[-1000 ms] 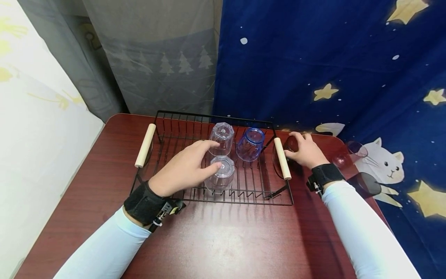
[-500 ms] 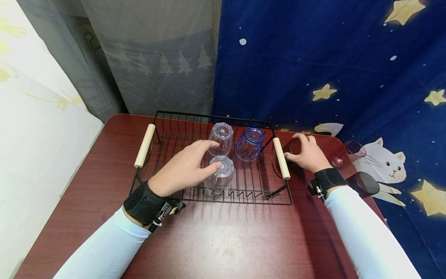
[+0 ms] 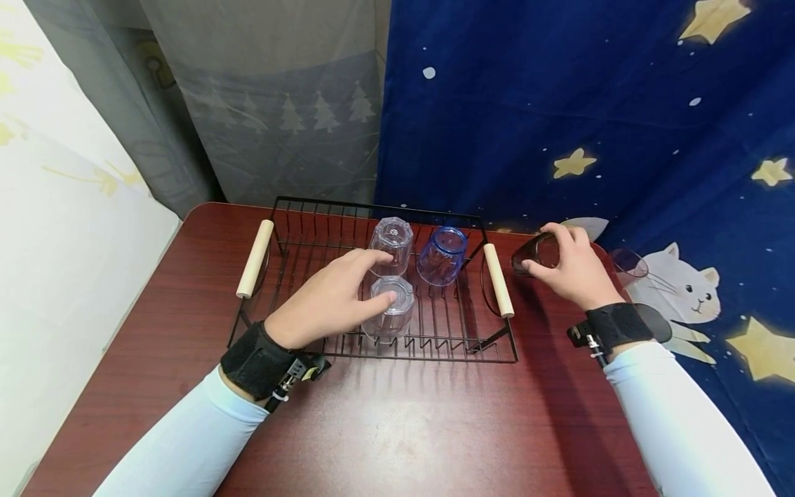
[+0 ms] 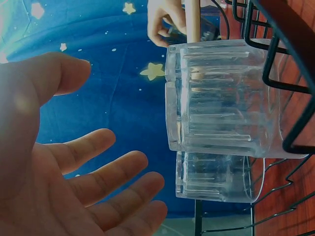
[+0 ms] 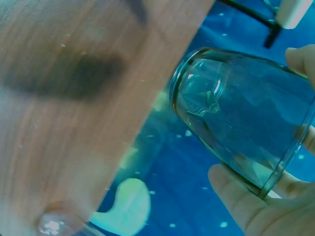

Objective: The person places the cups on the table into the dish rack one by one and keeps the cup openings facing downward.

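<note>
My right hand point(image 3: 574, 269) grips a dark tinted glass point(image 3: 525, 259) just right of the dish rack point(image 3: 435, 360). In the right wrist view the glass point(image 5: 241, 108) is tilted, with thumb and fingers around its wide end and a shadow on the table apart from it. My left hand point(image 3: 329, 297) hovers over the rack, fingers spread, holding nothing. Beside it two clear faceted glasses, a back one point(image 3: 394, 238) and a front one point(image 3: 388, 328), stand upside down. The left wrist view shows a gap between the hand point(image 4: 98, 167) and the near clear glass point(image 4: 221, 98).
A blue glass point(image 3: 442, 259) stands upside down at the rack's right. Wooden handles point(image 3: 499, 279) top both rack ends. Right of my right hand are a pinkish glass point(image 3: 629, 262) and a dark glass point(image 3: 655, 323), partly hidden by the arm. Curtains hang behind the table.
My right hand has moved right, away from the rack handle, bringing the dark glass with it; the glass now leans more. The left hand holds its place.
</note>
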`<state>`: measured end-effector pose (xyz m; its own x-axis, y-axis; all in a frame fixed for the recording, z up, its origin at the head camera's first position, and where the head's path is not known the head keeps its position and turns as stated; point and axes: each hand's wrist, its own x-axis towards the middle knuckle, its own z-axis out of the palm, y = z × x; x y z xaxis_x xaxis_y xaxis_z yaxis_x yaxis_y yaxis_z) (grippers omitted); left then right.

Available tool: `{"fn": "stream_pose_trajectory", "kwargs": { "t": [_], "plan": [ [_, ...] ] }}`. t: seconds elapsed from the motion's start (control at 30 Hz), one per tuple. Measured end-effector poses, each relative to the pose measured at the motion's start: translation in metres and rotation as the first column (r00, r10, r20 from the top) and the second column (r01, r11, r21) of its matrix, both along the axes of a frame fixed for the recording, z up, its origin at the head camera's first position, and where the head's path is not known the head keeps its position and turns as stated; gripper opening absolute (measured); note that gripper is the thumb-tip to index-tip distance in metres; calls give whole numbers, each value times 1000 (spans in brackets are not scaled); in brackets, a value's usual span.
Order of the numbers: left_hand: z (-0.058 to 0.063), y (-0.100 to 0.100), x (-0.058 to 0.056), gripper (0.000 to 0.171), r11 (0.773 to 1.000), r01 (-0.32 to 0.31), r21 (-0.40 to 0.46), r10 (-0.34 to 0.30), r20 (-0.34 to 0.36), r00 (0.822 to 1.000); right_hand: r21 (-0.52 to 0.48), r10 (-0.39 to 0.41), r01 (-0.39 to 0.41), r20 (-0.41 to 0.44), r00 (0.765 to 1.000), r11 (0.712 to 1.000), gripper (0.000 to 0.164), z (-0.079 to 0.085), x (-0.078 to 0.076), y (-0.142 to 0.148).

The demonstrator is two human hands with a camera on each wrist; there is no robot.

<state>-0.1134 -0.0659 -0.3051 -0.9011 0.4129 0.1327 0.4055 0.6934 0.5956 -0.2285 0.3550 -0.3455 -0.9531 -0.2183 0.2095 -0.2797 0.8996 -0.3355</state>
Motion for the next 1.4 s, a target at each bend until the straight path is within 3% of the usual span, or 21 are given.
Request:
{"fn": "stream_pose_trajectory", "kwargs": {
  "t": [0.43,0.8,1.1,1.4],
  "plan": [
    [0,1,1,53,1000,4,-1,-4,-18,1000,-47,-6,0,-124,992,999,75,52,33,-25],
    [0,2,1,55,1000,4,-3,-4,-13,1000,-63,144,-168,-280,949,984,74,68,60,-64],
    [1,4,2,57,1000,9,-10,-9,-7,1000,-85,320,-375,-370,872,923,77,70,79,-94],
    [3,7,2,61,999,35,2,-35,-37,999,-162,443,-534,-391,807,830,75,66,93,-118]
  ]
}}
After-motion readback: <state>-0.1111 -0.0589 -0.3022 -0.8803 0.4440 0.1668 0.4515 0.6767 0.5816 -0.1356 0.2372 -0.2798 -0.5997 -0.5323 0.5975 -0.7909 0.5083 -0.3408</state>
